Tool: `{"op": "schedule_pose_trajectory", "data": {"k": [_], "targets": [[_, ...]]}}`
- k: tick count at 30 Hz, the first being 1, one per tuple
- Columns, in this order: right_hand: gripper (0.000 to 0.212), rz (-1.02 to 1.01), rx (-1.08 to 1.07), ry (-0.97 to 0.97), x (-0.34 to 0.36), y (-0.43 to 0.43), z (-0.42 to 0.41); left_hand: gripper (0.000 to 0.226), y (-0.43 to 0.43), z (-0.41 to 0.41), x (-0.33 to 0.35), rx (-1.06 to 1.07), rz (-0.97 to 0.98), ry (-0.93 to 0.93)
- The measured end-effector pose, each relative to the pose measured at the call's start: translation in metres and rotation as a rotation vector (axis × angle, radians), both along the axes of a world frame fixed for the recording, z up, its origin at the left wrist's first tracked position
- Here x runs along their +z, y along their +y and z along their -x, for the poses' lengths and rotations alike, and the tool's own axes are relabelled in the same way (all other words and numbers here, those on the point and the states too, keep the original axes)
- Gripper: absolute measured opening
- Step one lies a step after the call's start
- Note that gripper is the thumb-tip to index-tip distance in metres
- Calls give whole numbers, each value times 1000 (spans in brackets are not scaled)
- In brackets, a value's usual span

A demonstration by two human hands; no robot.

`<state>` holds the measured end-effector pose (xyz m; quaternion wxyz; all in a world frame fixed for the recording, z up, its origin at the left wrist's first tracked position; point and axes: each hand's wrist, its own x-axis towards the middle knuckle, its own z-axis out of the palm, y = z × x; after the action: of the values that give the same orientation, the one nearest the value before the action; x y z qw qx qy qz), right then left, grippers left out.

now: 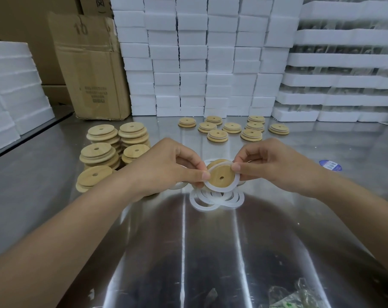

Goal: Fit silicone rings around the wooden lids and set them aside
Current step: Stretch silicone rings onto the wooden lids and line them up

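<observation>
Head view: wooden lid [221, 177] held above the tabletop [211, 252], between both hands, tilted toward camera; left hand [166, 167] pinches its left edge with thumb and fingers; right hand [275, 165] pinches the silicone ring [219, 189] at the lid's upper right; ring is translucent white, looped round the lower rim, seating on the far side not visible; lid is pale wood, round, with a small centre hole; loose rings [202, 202] piled just below the hands; bare lid stacks [113, 150] to the left; ringed lids [233, 128] laid out further back, before white foam boxes [202, 56].
</observation>
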<state>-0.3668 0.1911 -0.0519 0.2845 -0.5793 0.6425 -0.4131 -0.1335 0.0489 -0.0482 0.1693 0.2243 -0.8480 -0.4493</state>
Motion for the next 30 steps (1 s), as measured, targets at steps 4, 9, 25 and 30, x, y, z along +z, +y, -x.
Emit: {"op": "schedule_pose_trajectory", "data": {"k": [4,9,25,30], "targets": [[19,9,15,-10,-2,-1,1,9,0,1,0,47,51,-14],[16,10,33,53,-2,-2,2,8,-2,2,-2,82,100,-14],[7,-35,86,88,-4,0,7,10,-1,3,-4,59,235,-69],[6,-69,98,214,-3,0,10,11,1,3,-2,57,244,-65]]}}
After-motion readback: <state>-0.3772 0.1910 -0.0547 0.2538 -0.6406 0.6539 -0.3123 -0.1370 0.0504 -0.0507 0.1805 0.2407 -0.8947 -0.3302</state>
